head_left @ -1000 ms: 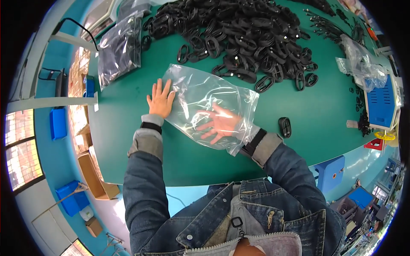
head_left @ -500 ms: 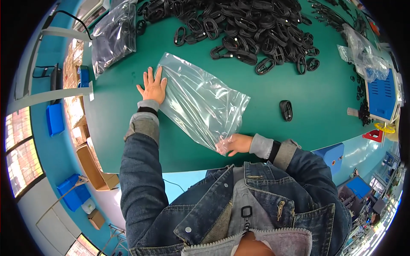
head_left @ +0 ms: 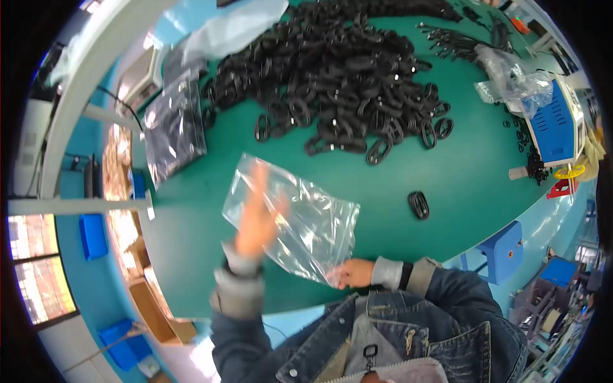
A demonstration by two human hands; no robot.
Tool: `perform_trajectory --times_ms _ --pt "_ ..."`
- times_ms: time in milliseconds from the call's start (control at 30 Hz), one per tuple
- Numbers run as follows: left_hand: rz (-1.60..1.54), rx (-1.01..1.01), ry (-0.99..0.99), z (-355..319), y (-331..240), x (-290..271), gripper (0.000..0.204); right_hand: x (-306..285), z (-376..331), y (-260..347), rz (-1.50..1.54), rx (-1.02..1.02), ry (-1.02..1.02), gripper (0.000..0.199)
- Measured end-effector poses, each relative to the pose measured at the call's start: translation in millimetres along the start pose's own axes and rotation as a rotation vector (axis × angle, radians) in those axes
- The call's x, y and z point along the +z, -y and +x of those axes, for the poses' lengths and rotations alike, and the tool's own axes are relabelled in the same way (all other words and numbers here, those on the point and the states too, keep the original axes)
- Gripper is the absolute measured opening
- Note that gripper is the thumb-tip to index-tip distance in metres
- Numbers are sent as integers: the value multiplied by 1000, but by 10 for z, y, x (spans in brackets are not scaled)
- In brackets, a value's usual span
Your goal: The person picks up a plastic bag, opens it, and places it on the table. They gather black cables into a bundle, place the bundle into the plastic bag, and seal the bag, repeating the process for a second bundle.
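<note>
A clear plastic bag (head_left: pixel 313 220) lies flat and creased across the green table, slanting toward my body. Its near corner is pinched between the fingers of my right hand (head_left: pixel 355 273). Over the bag's left part is my left hand (head_left: pixel 258 214), smeared by motion, so I cannot tell how its fingers are set or whether it touches the plastic. To the right of the bag, one coiled black cable (head_left: pixel 419 205) rests alone on the table.
A large heap of coiled black cables (head_left: pixel 345 83) covers the far table. A filled plastic bag (head_left: pixel 174 124) stands at the far left. On the right are crumpled clear plastic (head_left: pixel 516 80), a blue-and-white box (head_left: pixel 554 121) and small black pieces (head_left: pixel 536 167). A blue stool (head_left: pixel 501 252) stands beyond the table edge.
My left hand has moved right, from the bag's left edge to over the bag. My right hand keeps its pinch on the corner. The whole view has shifted, showing more of the far table.
</note>
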State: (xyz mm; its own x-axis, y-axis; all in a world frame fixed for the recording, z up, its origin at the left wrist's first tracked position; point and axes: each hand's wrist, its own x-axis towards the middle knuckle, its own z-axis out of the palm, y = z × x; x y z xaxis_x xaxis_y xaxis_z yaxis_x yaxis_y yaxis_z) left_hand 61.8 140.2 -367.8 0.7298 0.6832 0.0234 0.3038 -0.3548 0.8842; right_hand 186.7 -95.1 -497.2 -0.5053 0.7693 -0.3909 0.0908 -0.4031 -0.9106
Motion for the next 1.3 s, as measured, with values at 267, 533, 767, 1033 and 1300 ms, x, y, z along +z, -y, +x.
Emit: perform_trajectory --times_ms 267,533,767,1033,1300 --pt "-732 652 664 -2291 -1079 -431 38 101 192 161 98 285 81 41" --pt "-912 949 769 -873 -2069 -506 20 137 203 188 210 275 51 35" --pt "-631 1279 556 -1024 -2018 -724 20 145 256 58 209 310 -2 36" --pt "-977 1406 741 -1168 -1925 -532 16 116 332 -61 176 346 85 32" --pt "-1106 1456 756 -1594 -1848 -316 14 110 366 74 59 371 85 28"
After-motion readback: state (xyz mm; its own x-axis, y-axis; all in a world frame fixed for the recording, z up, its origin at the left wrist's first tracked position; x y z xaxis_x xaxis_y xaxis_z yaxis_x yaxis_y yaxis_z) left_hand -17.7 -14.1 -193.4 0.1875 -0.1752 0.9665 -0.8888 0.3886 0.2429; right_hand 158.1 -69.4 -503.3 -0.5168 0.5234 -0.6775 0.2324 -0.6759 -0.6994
